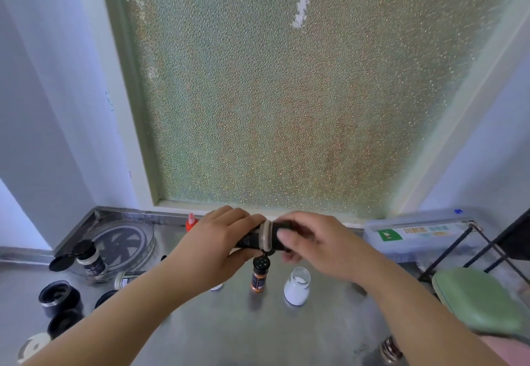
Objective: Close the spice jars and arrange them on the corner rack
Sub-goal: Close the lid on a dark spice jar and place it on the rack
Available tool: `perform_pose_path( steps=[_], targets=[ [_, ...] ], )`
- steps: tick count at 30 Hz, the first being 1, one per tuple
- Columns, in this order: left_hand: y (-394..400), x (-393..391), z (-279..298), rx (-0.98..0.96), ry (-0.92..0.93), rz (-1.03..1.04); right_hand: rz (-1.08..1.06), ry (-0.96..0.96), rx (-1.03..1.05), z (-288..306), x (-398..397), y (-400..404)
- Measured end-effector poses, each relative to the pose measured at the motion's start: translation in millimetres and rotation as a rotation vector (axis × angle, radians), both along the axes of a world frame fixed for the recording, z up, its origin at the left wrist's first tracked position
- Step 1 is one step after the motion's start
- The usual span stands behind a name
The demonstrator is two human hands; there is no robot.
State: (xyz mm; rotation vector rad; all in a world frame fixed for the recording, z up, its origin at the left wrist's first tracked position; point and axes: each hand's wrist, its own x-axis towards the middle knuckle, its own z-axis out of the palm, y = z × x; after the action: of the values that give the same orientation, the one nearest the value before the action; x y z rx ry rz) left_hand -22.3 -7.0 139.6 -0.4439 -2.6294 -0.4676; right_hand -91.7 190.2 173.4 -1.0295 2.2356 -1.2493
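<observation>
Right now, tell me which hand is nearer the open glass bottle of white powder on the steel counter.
Right. The right hand is just above the glass bottle of white powder, slightly right; the left hand is farther, up-left.

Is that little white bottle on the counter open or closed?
Open: the small white glass bottle stands upright with a bare, capless mouth.

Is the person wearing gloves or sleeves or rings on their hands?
No. The left hand and right hand are both bare, with no gloves, rings, watch or bracelet showing. Both forearms are bare too, with no sleeves in view. The fingernails look short and plain.
</observation>
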Motion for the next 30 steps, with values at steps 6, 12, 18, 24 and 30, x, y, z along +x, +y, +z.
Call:
perform_pose_path(
  steps=[6,12,18,24,30],
  targets=[
    [1.4,3.2,2.1,0.082,0.012,0.027,-0.06,-0.16,0.001,0.1,1.2,-7.2],
    [-7.1,5.4,-0.9,0.063,-0.021,0.058,-0.048,0.119,0.062,4.7,-1.7,-8.7],
    [-13.7,12.2,-6.4,0.188,-0.072,0.07,0.024,0.143,0.081,1.5,0.7,-14.0],
    [-19.8,14.8,-3.8,0.162,-0.026,0.086,0.035,0.347,0.114,-6.1,3.6,-23.7],
    [-30.2,28.2,-19.0,0.28,-0.085,0.168,0.037,0.367,0.138,-22.7,7.8,-52.6]
  ],
)
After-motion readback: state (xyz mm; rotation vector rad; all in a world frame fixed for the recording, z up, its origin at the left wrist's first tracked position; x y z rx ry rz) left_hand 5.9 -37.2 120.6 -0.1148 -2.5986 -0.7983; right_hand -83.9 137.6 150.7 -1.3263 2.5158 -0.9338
